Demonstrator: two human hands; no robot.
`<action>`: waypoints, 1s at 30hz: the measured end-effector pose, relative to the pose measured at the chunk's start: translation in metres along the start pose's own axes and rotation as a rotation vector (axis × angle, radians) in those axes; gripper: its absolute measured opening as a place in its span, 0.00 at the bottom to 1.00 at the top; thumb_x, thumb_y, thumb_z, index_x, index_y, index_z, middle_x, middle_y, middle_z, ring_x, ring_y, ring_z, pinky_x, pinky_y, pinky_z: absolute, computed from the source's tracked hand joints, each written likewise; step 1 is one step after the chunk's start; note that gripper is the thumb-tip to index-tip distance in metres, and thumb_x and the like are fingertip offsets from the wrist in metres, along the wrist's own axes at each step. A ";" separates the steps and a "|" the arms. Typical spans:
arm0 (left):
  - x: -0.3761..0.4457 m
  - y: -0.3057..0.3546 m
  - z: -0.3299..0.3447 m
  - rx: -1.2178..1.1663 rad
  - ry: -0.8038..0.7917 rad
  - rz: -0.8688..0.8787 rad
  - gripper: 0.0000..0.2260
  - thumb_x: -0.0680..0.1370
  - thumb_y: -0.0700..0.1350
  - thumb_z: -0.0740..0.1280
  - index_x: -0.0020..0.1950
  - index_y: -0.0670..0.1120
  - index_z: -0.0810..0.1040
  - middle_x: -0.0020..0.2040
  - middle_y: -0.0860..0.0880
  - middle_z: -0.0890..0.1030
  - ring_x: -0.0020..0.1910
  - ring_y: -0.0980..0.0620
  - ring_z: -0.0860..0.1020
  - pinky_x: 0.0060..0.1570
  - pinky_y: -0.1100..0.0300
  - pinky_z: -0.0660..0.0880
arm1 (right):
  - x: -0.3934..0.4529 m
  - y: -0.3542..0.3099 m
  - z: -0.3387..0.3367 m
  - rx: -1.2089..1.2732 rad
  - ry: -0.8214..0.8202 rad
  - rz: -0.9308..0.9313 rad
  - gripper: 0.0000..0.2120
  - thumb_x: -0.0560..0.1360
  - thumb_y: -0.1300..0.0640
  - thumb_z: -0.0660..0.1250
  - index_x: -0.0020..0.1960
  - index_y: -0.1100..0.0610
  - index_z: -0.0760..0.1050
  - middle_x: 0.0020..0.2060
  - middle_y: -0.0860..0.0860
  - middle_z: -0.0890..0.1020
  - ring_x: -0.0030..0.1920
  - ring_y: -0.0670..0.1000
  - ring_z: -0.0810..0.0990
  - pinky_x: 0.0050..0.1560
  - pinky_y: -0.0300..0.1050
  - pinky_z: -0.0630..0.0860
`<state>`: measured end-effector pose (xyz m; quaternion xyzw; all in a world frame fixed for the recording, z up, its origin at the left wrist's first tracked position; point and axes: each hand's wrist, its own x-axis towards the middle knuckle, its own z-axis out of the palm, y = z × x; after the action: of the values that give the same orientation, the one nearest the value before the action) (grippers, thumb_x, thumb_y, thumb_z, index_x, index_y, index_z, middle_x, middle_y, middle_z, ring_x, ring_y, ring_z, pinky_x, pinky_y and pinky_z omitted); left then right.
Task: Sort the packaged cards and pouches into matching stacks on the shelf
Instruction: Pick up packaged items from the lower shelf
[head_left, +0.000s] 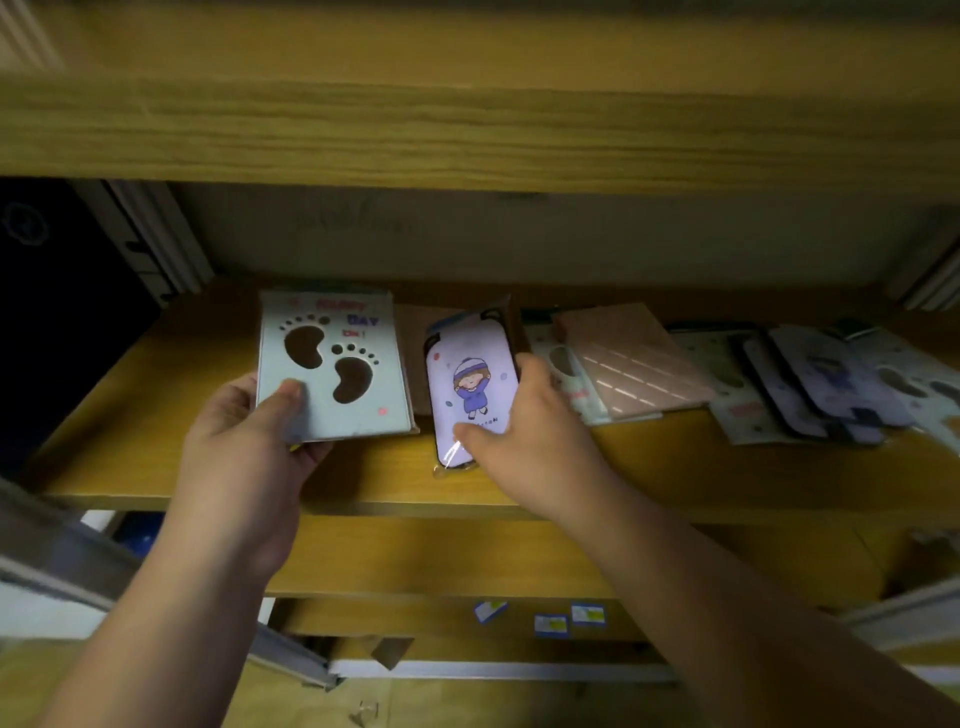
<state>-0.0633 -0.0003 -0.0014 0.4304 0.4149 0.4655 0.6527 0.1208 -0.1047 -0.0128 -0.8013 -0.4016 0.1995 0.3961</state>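
Note:
My left hand (254, 426) grips the lower left corner of a pale blue card (332, 364) with two cut-out footprints, thumb on its face, held just above the wooden shelf (130, 447). My right hand (524, 415) holds a lilac pouch (470, 384) with a cartoon child on it, thumb at its lower edge and fingers along its right side. A brown card (415, 332) lies behind both. To the right lie a pink card (634, 364) with dashed lines, more footprint cards (737, 395) and a fanned stack of dark-edged lilac pouches (826, 384).
An upper shelf board (467, 130) overhangs the space. Dark boxes and white upright panels (156, 244) stand at the left end. Below the shelf's front edge, small blue-and-yellow labels (550, 621) lie on a lower ledge. A metal rail (291, 660) crosses the lower left.

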 end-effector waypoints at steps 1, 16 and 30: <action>-0.002 0.002 0.002 -0.003 -0.011 -0.007 0.07 0.82 0.41 0.65 0.59 0.47 0.77 0.56 0.45 0.85 0.54 0.48 0.85 0.46 0.54 0.81 | -0.001 0.002 -0.001 0.094 -0.015 0.030 0.28 0.73 0.54 0.73 0.69 0.52 0.64 0.61 0.50 0.78 0.59 0.52 0.79 0.53 0.46 0.79; -0.147 0.000 0.097 0.126 -0.158 -0.111 0.12 0.80 0.36 0.64 0.63 0.45 0.73 0.57 0.42 0.84 0.55 0.42 0.83 0.52 0.46 0.79 | -0.109 0.085 -0.168 0.784 0.197 0.176 0.11 0.81 0.62 0.62 0.59 0.48 0.73 0.46 0.48 0.87 0.40 0.49 0.87 0.25 0.42 0.75; -0.384 -0.098 0.271 0.154 -0.363 -0.134 0.12 0.74 0.33 0.61 0.53 0.46 0.78 0.47 0.44 0.88 0.43 0.45 0.87 0.37 0.52 0.82 | -0.312 0.227 -0.383 0.760 0.264 0.083 0.10 0.82 0.54 0.61 0.60 0.43 0.74 0.46 0.51 0.87 0.30 0.51 0.78 0.23 0.39 0.73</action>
<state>0.1311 -0.4377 0.0374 0.5272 0.3527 0.3025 0.7114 0.2885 -0.6188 0.0394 -0.6320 -0.2124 0.2450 0.7038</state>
